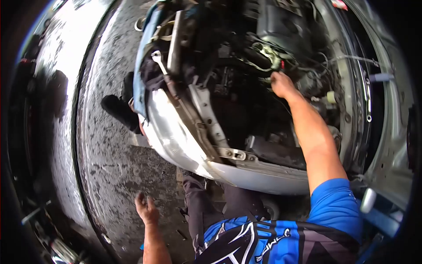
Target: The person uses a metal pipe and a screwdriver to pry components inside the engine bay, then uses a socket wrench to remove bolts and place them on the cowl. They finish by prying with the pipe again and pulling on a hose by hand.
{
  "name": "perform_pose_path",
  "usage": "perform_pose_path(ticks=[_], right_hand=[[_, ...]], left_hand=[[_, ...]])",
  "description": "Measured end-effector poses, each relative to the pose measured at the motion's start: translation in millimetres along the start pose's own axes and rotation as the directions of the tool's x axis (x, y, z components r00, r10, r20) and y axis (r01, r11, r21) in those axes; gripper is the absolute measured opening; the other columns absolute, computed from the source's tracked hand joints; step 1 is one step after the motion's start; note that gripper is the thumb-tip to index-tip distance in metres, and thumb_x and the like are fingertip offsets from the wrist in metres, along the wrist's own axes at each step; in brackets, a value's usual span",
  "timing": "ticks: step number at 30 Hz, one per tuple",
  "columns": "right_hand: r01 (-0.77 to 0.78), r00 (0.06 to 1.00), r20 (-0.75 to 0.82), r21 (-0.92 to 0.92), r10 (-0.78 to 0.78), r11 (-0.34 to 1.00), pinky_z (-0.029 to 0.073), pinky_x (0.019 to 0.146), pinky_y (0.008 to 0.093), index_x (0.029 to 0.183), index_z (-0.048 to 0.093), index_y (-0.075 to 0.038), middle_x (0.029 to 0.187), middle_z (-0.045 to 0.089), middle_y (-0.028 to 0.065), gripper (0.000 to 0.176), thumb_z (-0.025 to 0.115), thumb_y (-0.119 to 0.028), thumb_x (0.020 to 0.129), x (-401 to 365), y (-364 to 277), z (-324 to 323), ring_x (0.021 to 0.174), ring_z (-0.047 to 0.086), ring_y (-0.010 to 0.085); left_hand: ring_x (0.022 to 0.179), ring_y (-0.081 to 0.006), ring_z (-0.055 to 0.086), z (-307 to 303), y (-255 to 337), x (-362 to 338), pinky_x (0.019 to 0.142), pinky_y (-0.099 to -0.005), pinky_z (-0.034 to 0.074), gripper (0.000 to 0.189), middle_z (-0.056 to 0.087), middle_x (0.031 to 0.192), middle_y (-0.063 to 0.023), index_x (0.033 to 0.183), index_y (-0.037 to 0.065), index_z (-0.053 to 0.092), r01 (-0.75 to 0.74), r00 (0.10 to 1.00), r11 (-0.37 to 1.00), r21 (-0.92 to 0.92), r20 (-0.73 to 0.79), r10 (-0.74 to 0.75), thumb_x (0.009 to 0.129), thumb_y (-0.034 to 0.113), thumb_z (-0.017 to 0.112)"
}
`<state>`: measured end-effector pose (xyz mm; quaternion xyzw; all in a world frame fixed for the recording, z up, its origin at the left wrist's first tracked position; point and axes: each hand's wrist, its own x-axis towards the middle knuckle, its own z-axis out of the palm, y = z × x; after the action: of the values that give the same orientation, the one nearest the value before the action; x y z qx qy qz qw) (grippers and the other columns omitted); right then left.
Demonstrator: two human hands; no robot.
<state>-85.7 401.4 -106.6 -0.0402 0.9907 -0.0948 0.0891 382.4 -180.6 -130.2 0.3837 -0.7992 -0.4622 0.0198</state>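
Observation:
My right hand (281,83) reaches over the front of a car into the engine bay. Its fingers are closed near a pale wiring cluster (273,57) and a small red piece (282,65); what they grip, if anything, is too small to make out. Off to the side of the bumper, my left hand (147,210) hangs over the floor, fingers loosely apart and holding nothing. Across the car's front panel lies a long-handled ratchet or wrench (159,61), away from both hands.
A dark engine cover (281,26) rises at the back of the bay. The silver bumper (259,178) curves in front of my legs. Another wrench (368,101) rests along the right edge. A dark shoe-like shape (118,114) sticks out on the left above the wet, stained floor (114,176).

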Motion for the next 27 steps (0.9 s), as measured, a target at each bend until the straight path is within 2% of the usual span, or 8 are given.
perform_pose_path(ticks=[2, 4, 6, 8, 16, 18, 22, 27], right_hand=[[-0.303, 0.951, 0.083, 0.054, 0.298, 0.951, 0.049, 0.096, 0.0484, 0.111, 0.065, -0.007, 0.118, 0.066, 0.0231, 0.025, 0.056, -0.018, 0.09, -3.5, -23.2, -19.2, 0.116, 0.059, 0.0428], [-0.342, 0.935, 0.104, 0.015, 0.339, 0.939, 0.049, 0.099, 0.0479, 0.115, 0.064, -0.008, 0.121, 0.065, 0.024, 0.027, 0.053, -0.016, 0.092, 0.1, -18.4, -16.8, 0.118, 0.058, 0.043], [-0.232, 0.972, 0.061, 0.048, 0.229, 0.972, 0.049, 0.099, 0.0485, 0.119, 0.062, -0.007, 0.122, 0.064, 0.0244, 0.031, 0.05, -0.012, 0.09, -8.6, -21.3, -22.6, 0.118, 0.059, 0.0429], [-0.032, 0.998, -0.053, 0.07, 0.036, 0.997, 0.048, 0.099, 0.0485, 0.117, 0.062, -0.008, 0.121, 0.062, 0.0227, 0.032, 0.051, -0.007, 0.087, -13.4, -6.8, -8.6, 0.118, 0.058, 0.0422], [-0.31, 0.95, -0.025, 0.077, 0.313, 0.948, 0.05, 0.093, 0.0476, 0.104, 0.063, -0.007, 0.109, 0.066, 0.0193, 0.018, 0.06, -0.017, 0.089, -12.9, -2.5, -8.4, 0.109, 0.061, 0.039], [-0.014, 0.998, -0.063, 0.117, 0.022, 0.993, 0.05, 0.091, 0.0506, 0.102, 0.064, -0.007, 0.109, 0.068, 0.0202, 0.018, 0.06, -0.02, 0.092, -16.2, 4.2, -7.9, 0.108, 0.063, 0.0408], [-0.345, 0.939, 0.031, 0.052, 0.344, 0.937, 0.05, 0.093, 0.05, 0.105, 0.064, -0.006, 0.115, 0.067, 0.0216, 0.021, 0.055, -0.019, 0.092, -9.3, 8.8, -1.4, 0.112, 0.062, 0.0417], [0.041, 0.998, -0.064, 0.195, -0.029, 0.98, 0.05, 0.093, 0.0457, 0.108, 0.063, -0.004, 0.118, 0.066, 0.0199, 0.022, 0.055, -0.015, 0.09, -26.7, 10.4, -6.5, 0.113, 0.061, 0.039]], left_hand=[[0.119, -0.0298, 0.058, 26.5, 45.2, 34.8, 0.104, -0.0433, 0.045, 0.044, 0.058, 0.129, -0.019, 0.13, -0.001, 0.054, -0.103, 0.99, 0.953, -0.283, 0.06, 0.125, 0.089, 0.008, 0.067], [0.117, -0.0313, 0.059, 68.2, 181.9, 38.3, 0.101, -0.0436, 0.046, 0.043, 0.059, 0.126, -0.0183, 0.127, -0.001, 0.056, -0.685, 0.727, 0.716, 0.134, 0.069, 0.683, 0.086, 0.006, 0.069], [0.114, -0.0344, 0.06, 111.4, 254.9, 43.1, 0.098, -0.0438, 0.048, 0.043, 0.061, 0.123, -0.0187, 0.123, -0.001, 0.058, -0.811, 0.58, 0.585, 0.014, 0.149, 0.801, 0.083, 0.006, 0.071], [0.113, -0.0377, 0.059, 153.1, 302.7, 42.0, 0.098, -0.0455, 0.047, 0.045, 0.061, 0.121, -0.019, 0.121, 0.0, 0.06, -0.861, 0.473, 0.504, -0.065, 0.262, 0.841, 0.079, 0.007, 0.073], [0.114, -0.0362, 0.057, 211.1, 347.0, 54.6, 0.099, -0.047, 0.044, 0.049, 0.062, 0.12, -0.015, 0.12, 0.004, 0.061, -0.93, 0.31, 0.365, -0.053, 0.421, 0.852, 0.075, 0.015, 0.078], [0.112, -0.0368, 0.058, 213.5, 355.7, 56.1, 0.097, -0.0463, 0.046, 0.049, 0.062, 0.12, -0.0158, 0.12, 0.003, 0.06, -0.918, 0.314, 0.388, -0.076, 0.456, 0.833, 0.076, 0.015, 0.078], [0.108, -0.0375, 0.06, 235.4, 387.9, 54.7, 0.094, -0.045, 0.048, 0.047, 0.063, 0.115, -0.0178, 0.121, 0.002, 0.06, -0.933, 0.258, 0.342, -0.109, 0.458, 0.851, 0.079, 0.016, 0.077], [0.11, -0.0392, 0.062, 283.2, 433.8, 55.4, 0.095, -0.0441, 0.05, 0.048, 0.065, 0.117, -0.0203, 0.123, 0.001, 0.061, -0.932, 0.194, 0.34, -0.126, 0.62, 0.76, 0.083, 0.023, 0.074]])
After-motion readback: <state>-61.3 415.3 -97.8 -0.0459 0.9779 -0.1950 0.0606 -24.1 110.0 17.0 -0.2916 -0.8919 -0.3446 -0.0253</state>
